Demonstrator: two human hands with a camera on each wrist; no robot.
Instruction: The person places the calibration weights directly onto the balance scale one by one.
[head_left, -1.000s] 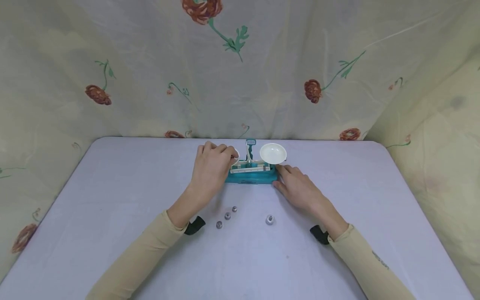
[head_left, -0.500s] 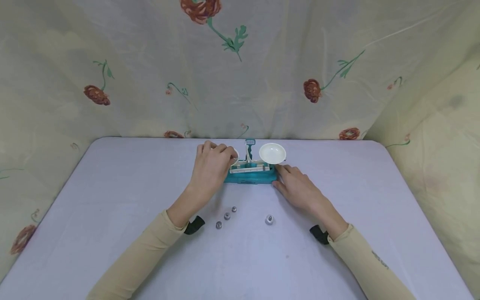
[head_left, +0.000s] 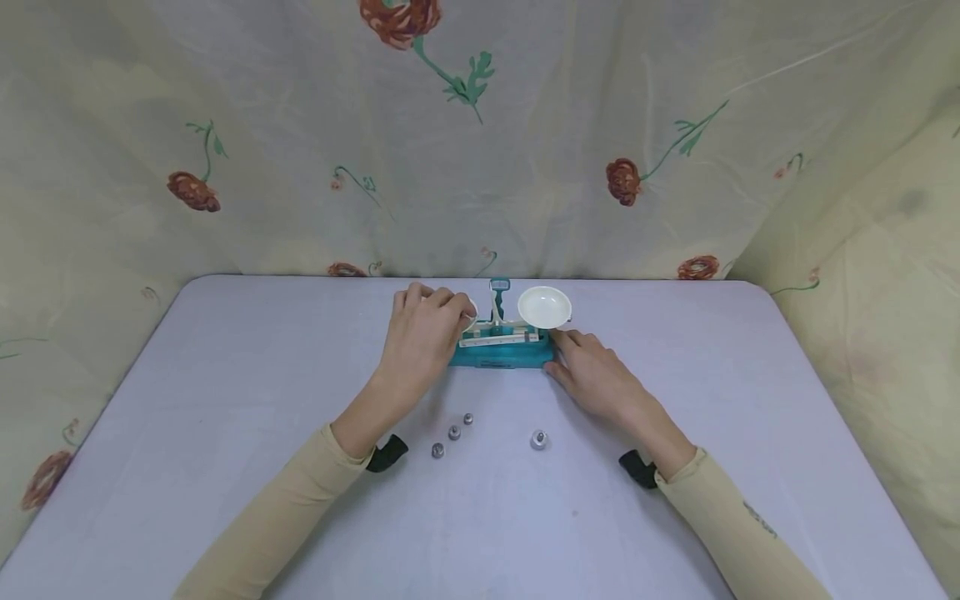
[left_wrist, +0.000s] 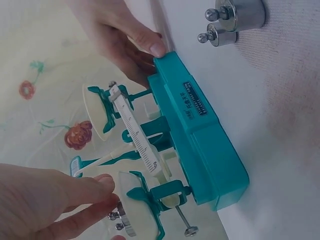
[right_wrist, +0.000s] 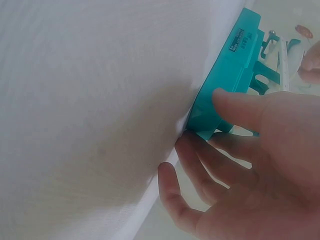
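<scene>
A small teal balance scale [head_left: 501,357] with white pans stands near the table's back edge. My left hand [head_left: 423,337] is at its left pan [left_wrist: 137,215], its thumb and fingers pinching at a small metal weight by the rim. Knobbed metal weights [left_wrist: 114,216] show in that pan, partly hidden by the fingers. My right hand [head_left: 600,379] grips the right end of the scale's base [right_wrist: 225,75], thumb on the front and fingers behind. The right pan [head_left: 545,307] holds nothing and sits higher on its arm.
Three small metal weights [head_left: 454,432] stand in a slanting row in front of the scale. A larger weight [head_left: 539,439] stands to their right. A flower-printed curtain [head_left: 555,150] hangs behind the pale tabletop [head_left: 225,375].
</scene>
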